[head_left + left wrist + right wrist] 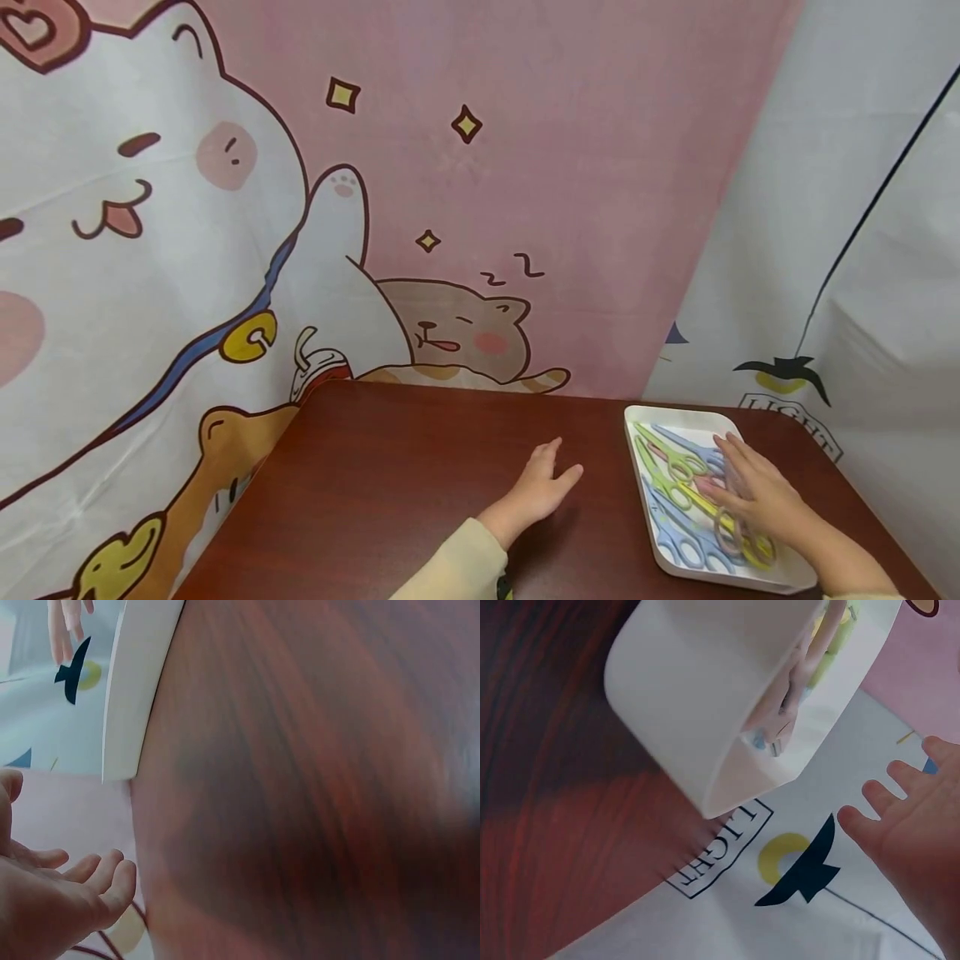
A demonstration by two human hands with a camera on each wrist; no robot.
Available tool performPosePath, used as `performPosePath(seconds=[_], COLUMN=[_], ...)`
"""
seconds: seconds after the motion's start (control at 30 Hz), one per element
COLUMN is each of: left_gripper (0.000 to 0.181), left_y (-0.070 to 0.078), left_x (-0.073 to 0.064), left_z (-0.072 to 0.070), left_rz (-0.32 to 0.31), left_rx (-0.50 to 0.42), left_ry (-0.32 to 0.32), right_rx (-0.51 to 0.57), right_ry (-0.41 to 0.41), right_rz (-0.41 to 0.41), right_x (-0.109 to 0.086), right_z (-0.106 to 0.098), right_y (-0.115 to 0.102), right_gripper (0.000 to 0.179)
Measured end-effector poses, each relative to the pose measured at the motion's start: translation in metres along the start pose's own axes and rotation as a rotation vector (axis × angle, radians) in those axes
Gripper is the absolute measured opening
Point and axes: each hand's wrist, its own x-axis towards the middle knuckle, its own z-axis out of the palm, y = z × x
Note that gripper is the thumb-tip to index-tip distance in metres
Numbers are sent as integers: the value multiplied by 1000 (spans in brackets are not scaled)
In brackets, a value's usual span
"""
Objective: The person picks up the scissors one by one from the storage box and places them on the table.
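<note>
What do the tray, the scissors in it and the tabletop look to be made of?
Tray: probably plastic with a satin finish, judging by its smooth white walls and rounded corners.
Scissors: likely mostly plastic, given their even blue, green and yellow colouring; finish too small to judge.
Tabletop: wood or wood-look laminate, slightly glossy, with streaked red-brown grain.

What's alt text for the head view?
Right hand over a white tray of colorful scissors, at the right of a dark red-brown table; left hand open, left of the tray. Behind: a backdrop printed with cartoon cats.
</note>
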Motion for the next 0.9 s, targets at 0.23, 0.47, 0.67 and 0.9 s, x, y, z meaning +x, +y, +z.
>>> performPosePath(seconds=[0.23, 0.47, 0.67, 0.9], left_gripper=[62, 57, 54, 57], left_y=[6, 13, 24, 37], left_x=[3, 6, 5, 1], left_z=[27, 50, 71, 95], left_rz=[-5, -37, -60, -91], left_rx=[-126, -236, -289, -354], left_ry=[25, 46, 82, 100], right_rx=[88, 160, 162, 253], right_ry=[-23, -75, -125, -281], right_rz=[86, 179, 243, 401], right_x=[-5, -9, -13, -19], right_z=[-7, -11, -12, -11], right_y=[15, 32, 45, 59], right_gripper=[92, 94, 98, 100])
